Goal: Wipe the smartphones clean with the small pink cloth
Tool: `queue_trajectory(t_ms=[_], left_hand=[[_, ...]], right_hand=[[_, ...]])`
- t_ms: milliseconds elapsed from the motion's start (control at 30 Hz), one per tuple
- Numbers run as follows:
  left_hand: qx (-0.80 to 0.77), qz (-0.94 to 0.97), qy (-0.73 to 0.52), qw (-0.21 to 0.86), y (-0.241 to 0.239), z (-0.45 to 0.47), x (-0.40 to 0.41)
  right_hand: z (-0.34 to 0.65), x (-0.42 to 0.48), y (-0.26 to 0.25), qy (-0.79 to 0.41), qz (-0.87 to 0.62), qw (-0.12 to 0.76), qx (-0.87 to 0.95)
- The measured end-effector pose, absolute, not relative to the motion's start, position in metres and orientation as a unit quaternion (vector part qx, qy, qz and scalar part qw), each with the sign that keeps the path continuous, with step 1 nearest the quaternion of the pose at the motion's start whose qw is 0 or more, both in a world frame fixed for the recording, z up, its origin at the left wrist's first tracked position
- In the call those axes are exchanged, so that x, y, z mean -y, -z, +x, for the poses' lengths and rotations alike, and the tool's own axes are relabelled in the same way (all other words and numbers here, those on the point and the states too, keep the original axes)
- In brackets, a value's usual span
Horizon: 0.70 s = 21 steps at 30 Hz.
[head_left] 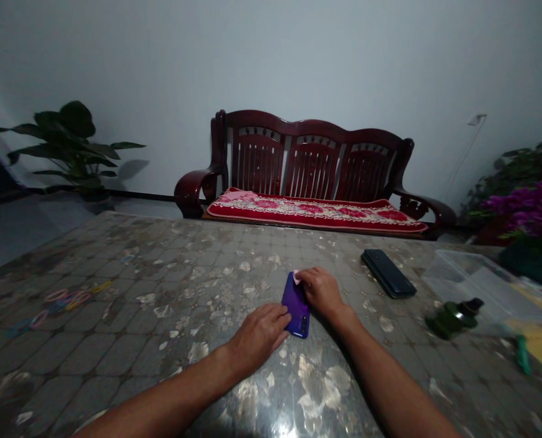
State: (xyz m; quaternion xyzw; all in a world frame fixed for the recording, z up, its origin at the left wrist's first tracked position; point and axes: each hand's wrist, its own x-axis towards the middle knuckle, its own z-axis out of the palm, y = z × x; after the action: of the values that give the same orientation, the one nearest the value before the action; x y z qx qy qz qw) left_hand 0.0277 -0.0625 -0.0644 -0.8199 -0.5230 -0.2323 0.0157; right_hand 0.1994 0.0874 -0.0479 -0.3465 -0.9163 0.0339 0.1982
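Observation:
A purple smartphone lies back up on the table, its camera strip toward me. My left hand grips the phone's left edge, with fingertips resting on its back. At the phone's far end, my right hand pinches a small pale pink cloth or tissue against the back surface. Most of that pink piece is hidden under the fingers. Farther right lies a dark phone, apart from both hands; it looks stacked on another flat dark thing.
A patterned cover lies over the table. Several coloured bands are scattered at left. On the right are a green bottle, a clear plastic box and a small green object. Beyond the table stands a wooden bench.

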Motion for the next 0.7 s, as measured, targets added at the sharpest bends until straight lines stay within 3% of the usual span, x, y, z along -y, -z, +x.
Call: queue_trajectory(t_ms=[200,500,700], left_hand=[[0.517,-0.822,0.238,0.023,0.066,0.028,0.062],[0.498,-0.829,0.252,0.039,0.067,0.027,0.061],[0.496,-0.833,0.245,0.032,0.065,0.027,0.06]], right_hand=[[0.197,-0.078,0.047,-0.05,-0.235,0.205,0.949],[0.19,-0.084,0.045,-0.039,-0.295,0.201,0.933],[0.192,-0.071,0.047,-0.069,-0.185,0.205,0.959]])
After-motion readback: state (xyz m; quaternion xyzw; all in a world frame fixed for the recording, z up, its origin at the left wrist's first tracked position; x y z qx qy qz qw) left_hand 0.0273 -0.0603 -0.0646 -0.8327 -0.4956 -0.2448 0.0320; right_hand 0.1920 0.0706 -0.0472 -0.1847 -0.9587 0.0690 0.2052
